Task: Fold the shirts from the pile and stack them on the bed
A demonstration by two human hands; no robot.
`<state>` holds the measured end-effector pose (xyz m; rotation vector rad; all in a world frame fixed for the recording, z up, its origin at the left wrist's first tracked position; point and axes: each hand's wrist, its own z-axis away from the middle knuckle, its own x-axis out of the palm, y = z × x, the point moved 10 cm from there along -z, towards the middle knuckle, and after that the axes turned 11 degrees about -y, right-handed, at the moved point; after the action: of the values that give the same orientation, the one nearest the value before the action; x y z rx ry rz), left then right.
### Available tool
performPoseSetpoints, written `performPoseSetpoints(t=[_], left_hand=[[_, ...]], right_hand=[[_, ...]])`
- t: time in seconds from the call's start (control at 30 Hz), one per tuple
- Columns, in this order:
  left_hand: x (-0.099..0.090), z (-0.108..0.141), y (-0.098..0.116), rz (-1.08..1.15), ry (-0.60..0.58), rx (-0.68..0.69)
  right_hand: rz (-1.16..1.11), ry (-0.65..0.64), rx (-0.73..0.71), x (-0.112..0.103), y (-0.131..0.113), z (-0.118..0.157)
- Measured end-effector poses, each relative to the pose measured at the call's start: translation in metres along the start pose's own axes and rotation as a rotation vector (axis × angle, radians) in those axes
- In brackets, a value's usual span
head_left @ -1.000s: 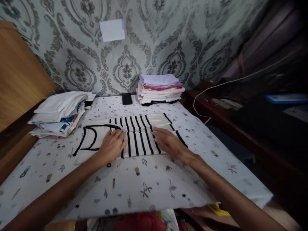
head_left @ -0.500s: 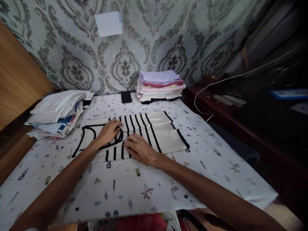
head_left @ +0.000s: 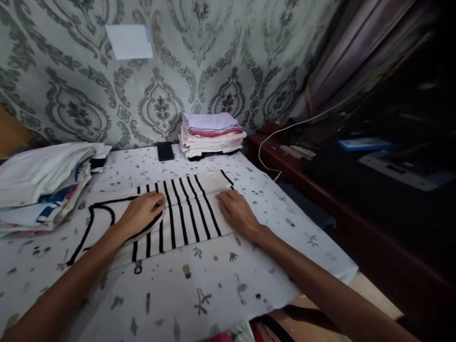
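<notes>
A white garment with black stripes and black edging [head_left: 192, 209] lies folded lengthwise on the patterned white cloth of the table [head_left: 164, 294]. My left hand [head_left: 144, 213] rests on its left half, near the curved black neckline, with the fingers bent; whether they grip any fabric is hidden. Over the right part of the garment, just past the last long stripe, lies my right hand [head_left: 237, 211], its palm down and its fingertips touching the cloth. Its fingers are close together and bent, and their undersides cannot be seen.
One pile of folded clothes [head_left: 46, 175] stands at the left, another [head_left: 212, 135] at the back by the wall. A black phone [head_left: 166, 151] lies between them. Right of the table, a white cable [head_left: 261, 154] hangs over dark red furniture [head_left: 256, 142].
My right hand has moved right along the garment, away from my left hand, and the stripes look smoother. The view has turned to the right.
</notes>
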<state>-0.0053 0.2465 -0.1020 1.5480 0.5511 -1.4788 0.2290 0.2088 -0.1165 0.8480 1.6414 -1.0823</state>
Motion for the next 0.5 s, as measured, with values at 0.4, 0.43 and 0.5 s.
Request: performPoseSetpoints(t=[0.4,0.43,0.5], left_hand=[[0.0,-0.004,0.008,-0.242,-0.117,-0.041],[-0.001,-0.003,0.007,-0.236,-0.099,-0.042],[-0.006,-0.001,0.01,-0.241,-0.03,-0.039]], right_hand=[[-0.172,0.099,0.321,-0.012,0.075,0.02],[-0.18,0.095,0.322,-0.012,0.076,0.02],[-0.171,0.091,0.311,-0.015,0.074,0.02]])
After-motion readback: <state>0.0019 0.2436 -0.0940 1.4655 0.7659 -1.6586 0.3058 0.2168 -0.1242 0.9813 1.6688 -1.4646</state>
